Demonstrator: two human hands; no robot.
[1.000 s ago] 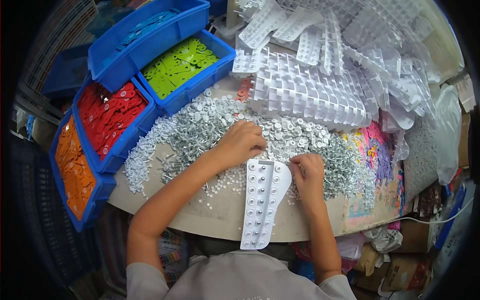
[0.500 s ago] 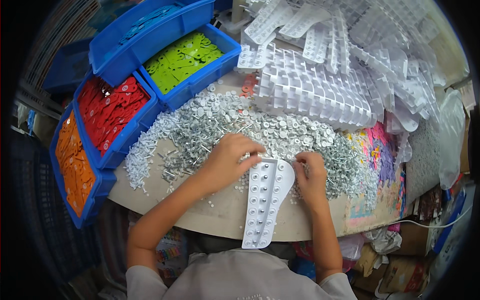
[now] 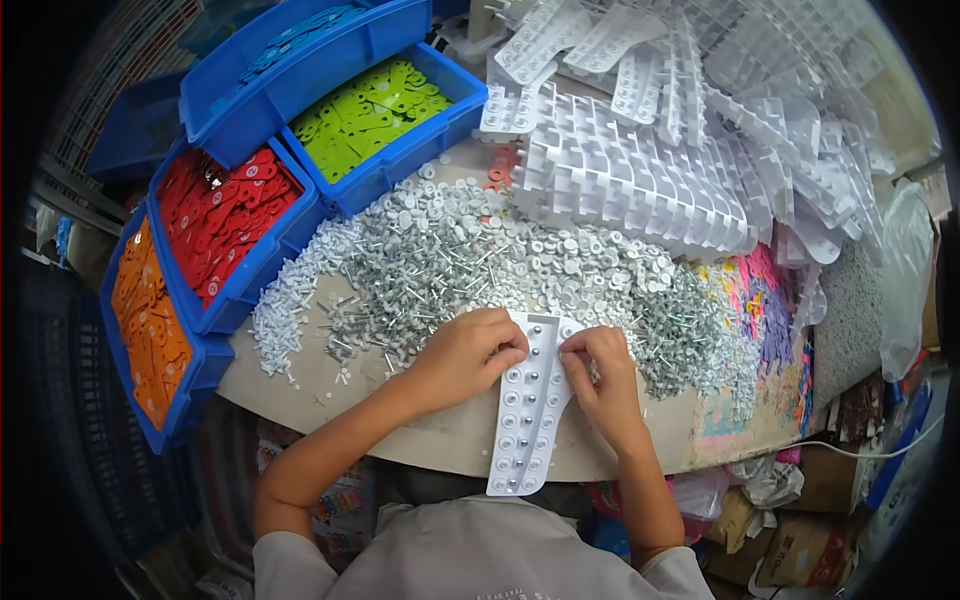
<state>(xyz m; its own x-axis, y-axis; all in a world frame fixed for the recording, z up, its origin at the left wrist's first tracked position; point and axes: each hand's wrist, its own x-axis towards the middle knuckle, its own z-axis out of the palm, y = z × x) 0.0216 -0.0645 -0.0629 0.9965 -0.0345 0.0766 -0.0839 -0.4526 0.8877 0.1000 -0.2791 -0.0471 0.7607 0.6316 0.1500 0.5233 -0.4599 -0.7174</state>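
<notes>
A rounded, pale counter (image 3: pixel 330 385) filled the middle of the view, crowded on every side. Along its left edge stood blue bins: one with orange flat pieces (image 3: pixel 148 325), one with red flat pieces (image 3: pixel 222 215), one with green flat pieces (image 3: pixel 375 110), and a further one with blue pieces (image 3: pixel 300 45) behind them. A broad heap of small grey and white pins and caps (image 3: pixel 500 265) spread across the counter, and beyond it lay a large pile of white plastic trays (image 3: pixel 690 130), some stacked in rows on edge. Small pink and purple pieces (image 3: pixel 755 300) lay scattered at the right.

At the near edge, a long white tray (image 3: pixel 525 410) with two rows of round sockets lay flat, its lower end hanging past the counter's rim toward the person. The left hand (image 3: pixel 470 355) rested on the tray's upper left corner, fingers curled and pressed close together against it. The right hand (image 3: pixel 600 375) sat just beside it on the tray's upper right edge, fingertips bunched as if pinching something small, though what it held was too small to tell. The two hands were close but did not touch.
</notes>
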